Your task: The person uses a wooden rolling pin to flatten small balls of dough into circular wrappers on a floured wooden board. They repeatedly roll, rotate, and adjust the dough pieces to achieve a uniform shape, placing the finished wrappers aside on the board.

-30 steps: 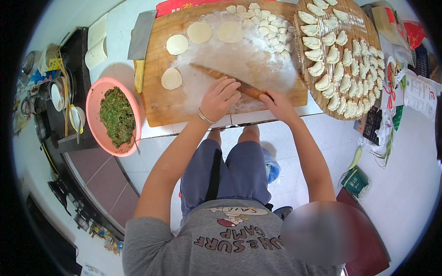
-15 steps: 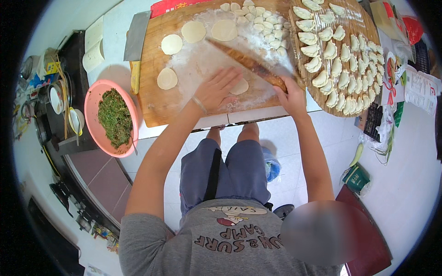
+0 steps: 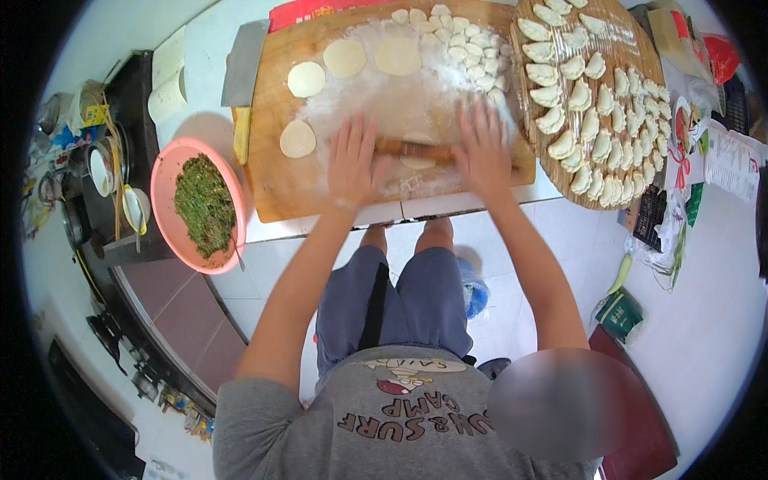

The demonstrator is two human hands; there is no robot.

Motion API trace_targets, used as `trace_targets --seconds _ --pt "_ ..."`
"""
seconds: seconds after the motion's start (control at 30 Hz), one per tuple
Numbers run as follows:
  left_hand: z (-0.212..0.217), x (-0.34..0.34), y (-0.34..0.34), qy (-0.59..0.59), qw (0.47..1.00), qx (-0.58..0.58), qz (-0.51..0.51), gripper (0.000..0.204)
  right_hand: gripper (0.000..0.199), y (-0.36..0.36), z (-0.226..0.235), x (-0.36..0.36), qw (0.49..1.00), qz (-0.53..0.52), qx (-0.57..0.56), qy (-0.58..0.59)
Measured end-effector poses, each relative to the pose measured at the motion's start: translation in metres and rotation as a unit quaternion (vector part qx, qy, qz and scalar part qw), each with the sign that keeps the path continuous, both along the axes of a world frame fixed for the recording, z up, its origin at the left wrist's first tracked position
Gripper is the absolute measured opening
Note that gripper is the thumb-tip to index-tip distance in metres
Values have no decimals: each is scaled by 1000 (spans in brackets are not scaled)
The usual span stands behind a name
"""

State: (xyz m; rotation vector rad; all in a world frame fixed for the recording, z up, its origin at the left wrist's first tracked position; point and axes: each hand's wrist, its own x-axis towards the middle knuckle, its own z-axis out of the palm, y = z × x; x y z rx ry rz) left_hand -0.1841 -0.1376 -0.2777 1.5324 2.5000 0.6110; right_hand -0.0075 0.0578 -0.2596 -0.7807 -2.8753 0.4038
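Note:
A wooden rolling pin [image 3: 414, 150] lies crosswise near the front of the floured wooden board [image 3: 268, 180]. My left hand [image 3: 354, 164] rests flat on its left end, fingers stretched forward. At the other end my right hand [image 3: 485, 152] presses down with its palm, fingers spread and slightly blurred. Under the pin's middle a small round of dough [image 3: 418, 163] shows in part. Flattened dough wrappers [image 3: 345, 58] sit along the far and left sides of the board. A cluster of small dough pieces [image 3: 480, 58] occupies the far right corner, partly dusted with flour.
To the right, a round wooden board [image 3: 578, 68] carries many rows of shaped dumplings. A pink bowl [image 3: 158, 210] of chopped green filling with a spoon stands at left. A cleaver [image 3: 245, 64] lies along the board's left edge. A blue bin [image 3: 474, 292] is on the floor.
The rolling pin has gone from slanted in my right hand to level on the dough. My left hand has shifted onto its left end, and my right hand has flattened over its right end.

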Motion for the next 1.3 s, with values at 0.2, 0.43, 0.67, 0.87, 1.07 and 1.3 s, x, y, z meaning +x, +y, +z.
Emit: trace_targets --seconds 0.2,0.43,0.67,0.87,1.07,1.3 --pt "4 -9 3 -10 999 -18 29 70 63 -6 6 -17 999 -8 43 -18" --pt "3 15 -37 -13 1000 -12 -19 67 64 -21 -9 15 999 20 -1 -33" --pt "24 8 20 -1 993 117 5 58 36 -7 -12 29 995 -7 -86 54" --pt "16 25 78 -90 996 16 -14 37 26 -4 2 37 956 -170 -152 186" --pt "18 10 101 -229 951 -196 62 31 28 -16 0 43 941 -200 -163 221" --pt "17 14 90 -140 985 -97 17 23 29 -28 0 45 933 -225 -184 214"
